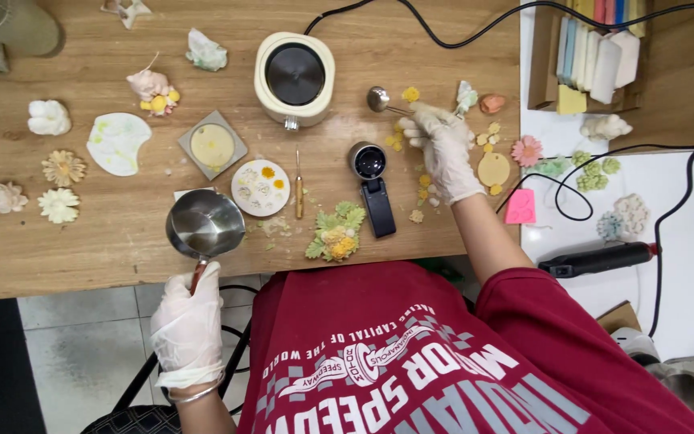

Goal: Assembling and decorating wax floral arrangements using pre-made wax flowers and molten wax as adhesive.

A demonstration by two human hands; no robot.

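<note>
Small steel saucepan — round, shiny, apparently empty, held just above the near edge of the wooden table, in front of and to the left of the cream electric melting pot that stands at the table's far middle. Left hand, in a thin white glove, is closed round the saucepan's dark handle, off the table edge over the tiled floor. Right hand, gloved likewise, lies to the right of the melting pot, fingers pinched on the thin handle of a small metal spoon whose bowl points toward the pot. Round the right hand: scattered yellow wax crumbs, a pale round disc, a small pink flower. In front of the melting pot: a round white dish with small flower shapes, a thin gold-handled tool, a black cylinder on a black base, and a green-and-yellow flower cluster. Left of the pot: a grey square coaster with a yellow disc, a white palette-shaped piece, and several cream and white flowers — all well apart from the saucepan. Right of the table, a white surface carries black cables, a pink note and a black rod-shaped tool.
</note>
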